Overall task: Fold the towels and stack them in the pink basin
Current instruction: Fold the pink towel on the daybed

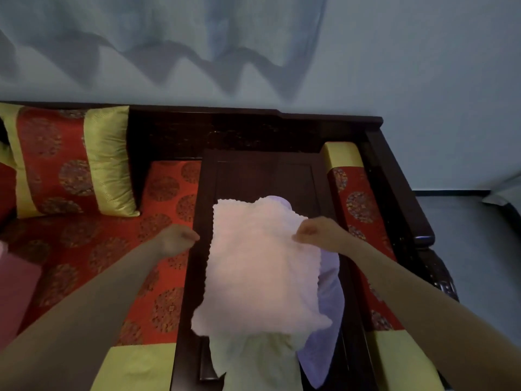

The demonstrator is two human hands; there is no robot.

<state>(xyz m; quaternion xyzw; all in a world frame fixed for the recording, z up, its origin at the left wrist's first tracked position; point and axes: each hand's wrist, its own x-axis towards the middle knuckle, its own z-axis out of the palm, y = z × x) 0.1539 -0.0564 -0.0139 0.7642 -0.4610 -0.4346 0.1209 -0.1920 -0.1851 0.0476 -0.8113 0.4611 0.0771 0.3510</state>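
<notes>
On a dark wooden table (262, 170) set into a red-and-gold sofa (84, 249), a pale pink towel (259, 266) is spread across the middle, covering most of two others. A lavender towel (329, 292) shows at its 3 o'clock edge and at 12 o'clock behind it, and a cream towel (253, 362) sticks out from under it at 6 o'clock. The right hand (313, 232) is closed in a pinch on the pink towel's edge at about 2 o'clock, lifting that edge slightly. The left hand (177, 238) is curled into a loose fist at 9 o'clock, just beside the towel's scalloped edge; whether it grips the cloth cannot be told. The hands are well apart, one on each side of the towel. A red-and-gold cushion (70, 162) leans at 10 o'clock against the sofa back. A pink object (14, 289) at the far 9 o'clock edge is cut off, too little showing to identify it.
</notes>
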